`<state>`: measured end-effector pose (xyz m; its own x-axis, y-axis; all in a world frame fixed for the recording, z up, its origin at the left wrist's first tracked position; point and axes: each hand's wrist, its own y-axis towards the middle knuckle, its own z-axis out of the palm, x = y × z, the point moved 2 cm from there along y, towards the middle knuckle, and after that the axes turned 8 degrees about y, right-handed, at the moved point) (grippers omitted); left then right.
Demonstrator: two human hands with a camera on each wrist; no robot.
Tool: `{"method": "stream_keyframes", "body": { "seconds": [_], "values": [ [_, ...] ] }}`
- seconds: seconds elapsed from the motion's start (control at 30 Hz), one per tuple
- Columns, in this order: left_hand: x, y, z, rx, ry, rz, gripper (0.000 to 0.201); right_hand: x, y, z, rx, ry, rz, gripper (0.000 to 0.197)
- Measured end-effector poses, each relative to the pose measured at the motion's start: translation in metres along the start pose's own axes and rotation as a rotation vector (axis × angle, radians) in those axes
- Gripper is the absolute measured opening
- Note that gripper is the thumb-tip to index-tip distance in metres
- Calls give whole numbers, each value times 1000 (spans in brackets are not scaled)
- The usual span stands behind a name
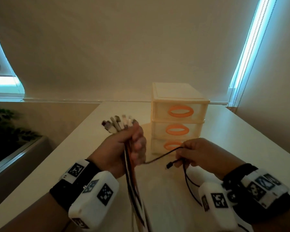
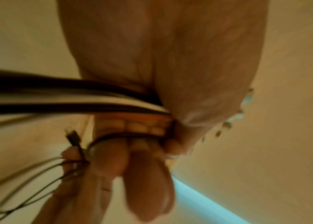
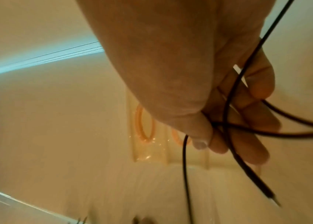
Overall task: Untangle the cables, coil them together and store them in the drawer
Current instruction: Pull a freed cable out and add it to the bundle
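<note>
Left hand (image 1: 124, 148) grips limp, light cables (image 1: 132, 185) just below their plugs (image 1: 117, 123); right hand (image 1: 196, 153) pinches a thin black cable (image 1: 162, 155), best held near its ends.

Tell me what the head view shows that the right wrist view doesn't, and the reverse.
Only the head view shows the left hand gripping the cable bundle, connectors fanned above the fist, and all three orange-handled drawers of the drawer unit, closed. Only the right wrist view shows, close up, the thin black cable looped and crossing over the fingers. Both show the right hand pinching that cable, with the drawer unit behind.
</note>
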<state>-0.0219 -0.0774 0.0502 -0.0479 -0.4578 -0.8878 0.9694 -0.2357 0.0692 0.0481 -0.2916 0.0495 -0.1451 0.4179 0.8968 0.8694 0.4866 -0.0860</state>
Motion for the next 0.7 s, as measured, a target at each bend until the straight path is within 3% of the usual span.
{"method": "stream_keyframes", "body": {
  "seconds": [0.07,0.13,0.2,0.3,0.4,0.57,0.7],
  "values": [
    [8,-5,6,100,272,-123,39,8,-2,4,-66,70,-62,16],
    [17,-5,12,109,487,-204,42,16,-5,10,-173,-44,-205,15],
    [20,-2,18,33,471,-194,41,26,-12,17,-210,-125,-379,11],
    [17,4,11,-220,320,-54,42,30,-21,27,-126,-140,-554,9],
    [13,8,4,-380,236,60,41,25,-20,37,-65,-285,-513,9],
    [13,9,3,-441,-80,135,44,3,-11,42,77,-304,-249,30],
    [9,8,2,-436,-230,125,45,3,-6,36,9,-333,-309,33]
  ]
}}
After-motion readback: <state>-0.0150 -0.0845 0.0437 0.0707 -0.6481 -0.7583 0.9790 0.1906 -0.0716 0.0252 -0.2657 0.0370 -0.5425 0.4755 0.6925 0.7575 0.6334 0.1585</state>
